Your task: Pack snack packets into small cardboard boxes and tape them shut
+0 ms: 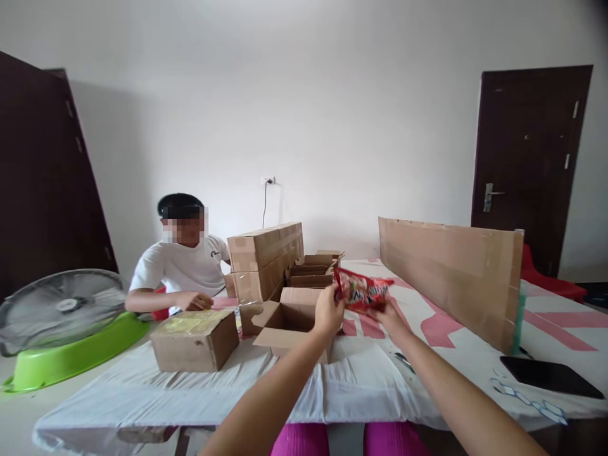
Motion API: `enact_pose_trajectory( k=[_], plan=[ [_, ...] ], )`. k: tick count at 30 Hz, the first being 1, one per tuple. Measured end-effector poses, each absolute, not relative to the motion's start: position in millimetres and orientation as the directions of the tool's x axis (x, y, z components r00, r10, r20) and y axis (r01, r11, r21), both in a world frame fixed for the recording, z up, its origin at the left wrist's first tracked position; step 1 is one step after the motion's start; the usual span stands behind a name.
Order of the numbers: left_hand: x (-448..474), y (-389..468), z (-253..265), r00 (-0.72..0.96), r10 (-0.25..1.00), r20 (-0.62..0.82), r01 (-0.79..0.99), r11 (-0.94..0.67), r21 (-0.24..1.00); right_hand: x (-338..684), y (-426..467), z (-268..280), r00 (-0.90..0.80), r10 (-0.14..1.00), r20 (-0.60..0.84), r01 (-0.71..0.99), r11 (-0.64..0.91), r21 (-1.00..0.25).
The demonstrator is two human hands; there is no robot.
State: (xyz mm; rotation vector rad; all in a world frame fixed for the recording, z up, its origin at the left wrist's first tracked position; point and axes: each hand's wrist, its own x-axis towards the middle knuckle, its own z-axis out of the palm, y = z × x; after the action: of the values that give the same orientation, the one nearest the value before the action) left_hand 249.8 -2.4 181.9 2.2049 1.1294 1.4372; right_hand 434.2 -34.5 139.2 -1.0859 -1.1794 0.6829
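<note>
both hands grip a red snack packet (362,290), held in the air above the table (380,386): the left hand (327,311) pinches its left end, the right hand (387,315) its lower right edge. just below and left sits an open cardboard box (285,323). a taped box (196,341) lies further left, near a seated person (183,269).

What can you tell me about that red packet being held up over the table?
The red packet is a glossy, crinkly snack-type bag with white and yellow print too blurred to read. It looks sealed and lies roughly level in the air above an open cardboard box. The left hand pinches its left end, the right hand its lower right edge.
</note>
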Motion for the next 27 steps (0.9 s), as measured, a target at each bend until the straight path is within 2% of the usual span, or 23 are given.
enact_pose_trajectory(
  k=[4, 5, 9, 11, 14, 17, 21, 23, 25, 27],
  plan=[
    [204, -70, 100, 0.319, 0.639, 0.7, 0.337, -0.766, 0.547, 416, -91, 60, 0.088, 0.954, 0.288, 0.078, 0.281, -0.956],
    [191, -82, 77, 0.32, 0.643, 0.696, 0.306, -0.765, 0.567, 411, -103, 42, 0.023, 0.964, 0.264, 0.086, 0.261, -0.961],
    [140, -100, 5, 0.145, 0.814, 0.563, 0.251, -0.58, 0.775, 380, -126, 4, -0.333, 0.916, 0.226, 0.165, 0.292, -0.942],
    [116, -94, -10, 0.046, 0.883, 0.468, 0.221, -0.466, 0.857, 364, -118, 5, -0.406, 0.885, 0.229, 0.196, 0.329, -0.924],
    [81, -71, -11, -0.094, 0.91, 0.405, 0.313, -0.359, 0.879, 350, -89, 11, -0.352, 0.908, 0.229, 0.353, 0.356, -0.866],
    [54, -44, -4, -0.229, 0.894, 0.384, 0.453, -0.252, 0.855, 350, -58, 5, -0.255, 0.934, 0.251, 0.575, 0.355, -0.737],
    [51, -32, -11, -0.375, 0.836, 0.401, 0.569, -0.134, 0.811, 359, -41, -14, -0.138, 0.947, 0.291, 0.667, 0.306, -0.679],
    [66, -40, -22, -0.307, 0.817, 0.488, 0.674, -0.175, 0.717, 361, -41, -20, -0.121, 0.942, 0.313, 0.69, 0.307, -0.655],
    [83, -50, -33, -0.141, 0.817, 0.559, 0.771, -0.263, 0.58, 362, -42, -23, -0.126, 0.936, 0.329, 0.703, 0.318, -0.636],
    [95, -56, -35, -0.05, 0.837, 0.545, 0.826, -0.272, 0.493, 361, -43, -22, -0.13, 0.934, 0.334, 0.711, 0.323, -0.625]
  ],
)
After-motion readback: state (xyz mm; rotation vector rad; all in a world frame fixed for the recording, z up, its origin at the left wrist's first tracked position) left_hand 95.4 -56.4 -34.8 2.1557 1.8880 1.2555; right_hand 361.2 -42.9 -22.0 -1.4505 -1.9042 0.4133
